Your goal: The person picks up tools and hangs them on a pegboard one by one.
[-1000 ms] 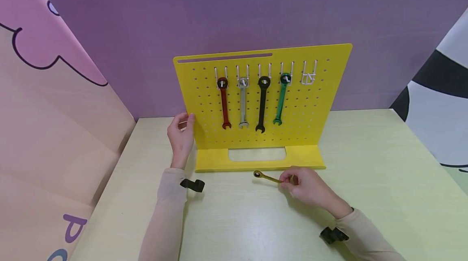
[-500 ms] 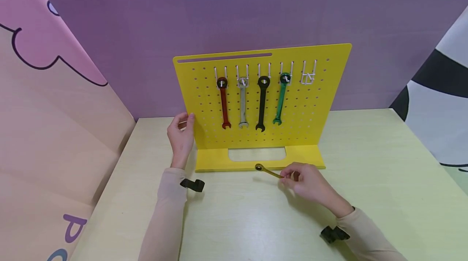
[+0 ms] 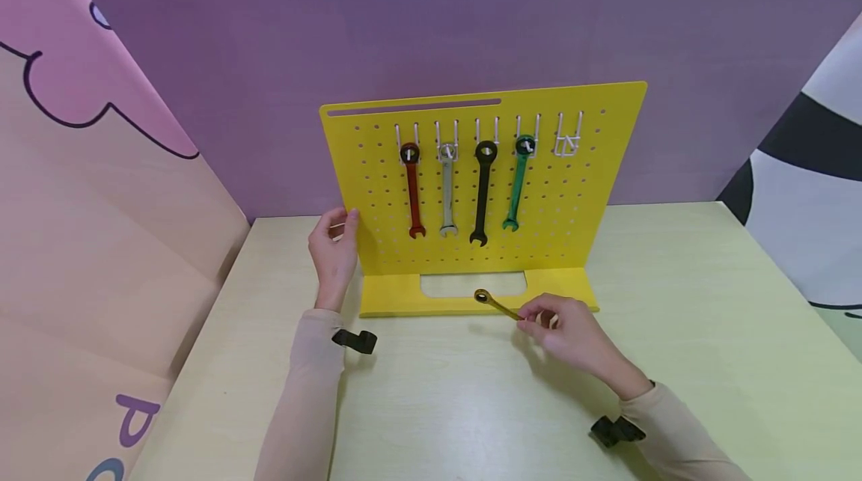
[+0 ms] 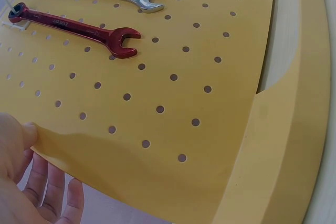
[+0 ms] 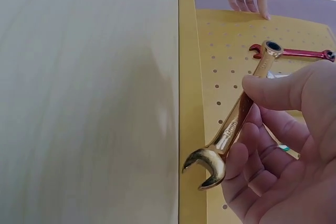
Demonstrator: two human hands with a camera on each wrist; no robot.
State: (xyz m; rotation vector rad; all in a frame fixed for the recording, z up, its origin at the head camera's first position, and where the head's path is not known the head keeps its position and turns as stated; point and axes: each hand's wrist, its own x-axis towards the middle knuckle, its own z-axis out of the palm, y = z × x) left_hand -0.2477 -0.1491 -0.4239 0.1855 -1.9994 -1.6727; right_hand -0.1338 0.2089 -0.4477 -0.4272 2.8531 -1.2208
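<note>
A pale table (image 3: pixel 673 331) bears an upright yellow pegboard (image 3: pixel 606 189) hung with red, silver, black and green wrenches. The left hand (image 3: pixel 333 253) grips the board's left edge, thumb in front, fingers behind. The right hand (image 3: pixel 566 335) pinches a gold wrench (image 3: pixel 494 304) by its shaft, ring end raised over the board's base. The right wrist view alone shows its open-jawed end (image 5: pixel 205 166) beside the palm.
</note>
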